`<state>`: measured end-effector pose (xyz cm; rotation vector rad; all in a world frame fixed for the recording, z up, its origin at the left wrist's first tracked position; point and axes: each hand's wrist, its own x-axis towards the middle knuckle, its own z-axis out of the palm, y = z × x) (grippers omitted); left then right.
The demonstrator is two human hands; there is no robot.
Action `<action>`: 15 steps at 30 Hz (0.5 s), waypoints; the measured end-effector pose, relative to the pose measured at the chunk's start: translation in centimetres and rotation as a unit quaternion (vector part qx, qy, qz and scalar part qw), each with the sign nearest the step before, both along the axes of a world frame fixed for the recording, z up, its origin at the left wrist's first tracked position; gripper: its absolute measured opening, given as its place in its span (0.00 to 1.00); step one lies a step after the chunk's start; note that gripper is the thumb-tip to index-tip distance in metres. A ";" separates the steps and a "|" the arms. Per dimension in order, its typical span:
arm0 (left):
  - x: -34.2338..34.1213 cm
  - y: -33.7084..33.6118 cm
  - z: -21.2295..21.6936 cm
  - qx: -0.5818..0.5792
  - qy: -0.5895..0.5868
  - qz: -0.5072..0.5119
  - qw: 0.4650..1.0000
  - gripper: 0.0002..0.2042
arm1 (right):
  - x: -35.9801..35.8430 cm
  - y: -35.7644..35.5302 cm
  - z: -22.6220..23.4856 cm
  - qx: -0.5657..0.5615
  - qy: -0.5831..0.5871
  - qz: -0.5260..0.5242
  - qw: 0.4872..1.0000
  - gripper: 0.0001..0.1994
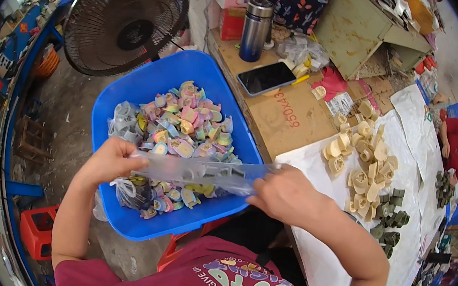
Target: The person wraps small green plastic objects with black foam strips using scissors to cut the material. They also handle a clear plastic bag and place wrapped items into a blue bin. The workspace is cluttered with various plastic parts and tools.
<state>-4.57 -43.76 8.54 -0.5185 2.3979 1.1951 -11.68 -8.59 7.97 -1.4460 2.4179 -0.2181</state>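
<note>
Between my two hands a clear plastic bag is stretched out sideways, flat and narrow, over a blue tub. My left hand pinches its left end, and my right hand grips the other end with curled fingers. Inside the tub lies a heap of small pastel, multi-coloured moulded pieces. Along the tub's left side are a clear bag with greyish contents and a knotted bag. The stretched bag partly covers the middle of the heap.
A black fan stands beyond the tub. On the table at right are a steel-and-blue flask, a phone, cream pieces and dark green pieces on white sheeting. A red stool sits at left; a person in red is far right.
</note>
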 end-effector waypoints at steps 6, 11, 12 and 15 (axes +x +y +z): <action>-0.1 0.1 0.7 0.163 0.147 0.056 0.974 0.10 | 1.1 3.0 2.5 -0.043 -0.048 0.000 0.998 0.08; 0.0 2.5 0.4 0.303 0.183 -0.108 0.929 0.13 | -0.7 1.5 5.2 -0.086 -0.219 -0.075 0.969 0.05; -0.4 3.2 0.4 0.340 0.178 -0.165 0.909 0.13 | -0.9 1.5 5.9 -0.105 -0.217 -0.099 0.965 0.05; -0.7 4.8 -2.6 0.483 0.117 -0.205 0.843 0.05 | -0.7 1.2 5.2 -0.136 -0.315 -0.132 0.930 0.06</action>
